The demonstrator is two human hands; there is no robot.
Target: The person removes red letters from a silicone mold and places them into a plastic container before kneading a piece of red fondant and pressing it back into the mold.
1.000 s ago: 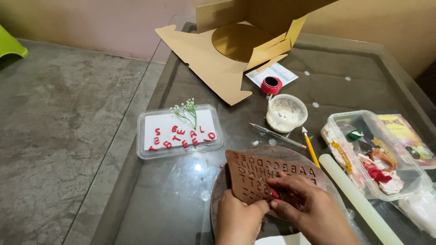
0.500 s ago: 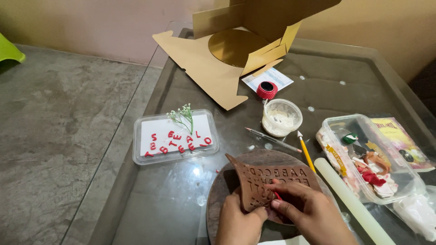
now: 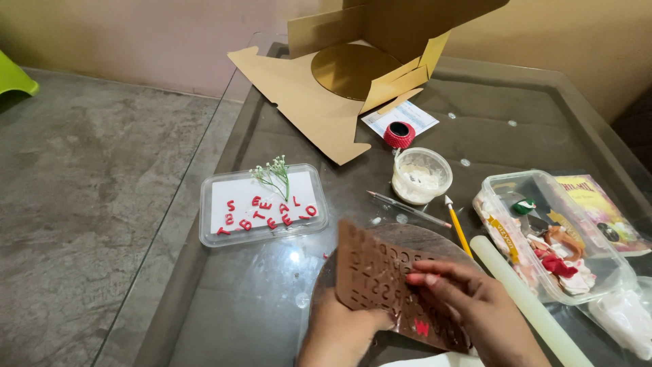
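Note:
My left hand (image 3: 339, 334) grips the lower left edge of a brown letter mould sheet (image 3: 377, 272) and holds it tilted up over a round brown board (image 3: 407, 234). My right hand (image 3: 468, 306) presses its fingertips on the face of the mould. A bit of red paste (image 3: 421, 328) fills one letter near the mould's lower edge. To the left lies a clear tray lid (image 3: 261, 204) with several red letters on white paper and a small sprig of white flowers (image 3: 274, 173).
On the glass table: a white rolling pin (image 3: 523, 299), a yellow pencil (image 3: 458, 228), a thin tool (image 3: 407, 209), a white tub (image 3: 421, 175), a red cap (image 3: 399, 134), a clear box of coloured paste (image 3: 553, 234), an open cardboard box with a gold disc (image 3: 353, 68).
The mould sheet has been lifted and tilted up off the board. My right hand has moved from its lower edge onto its face. The camera has come closer.

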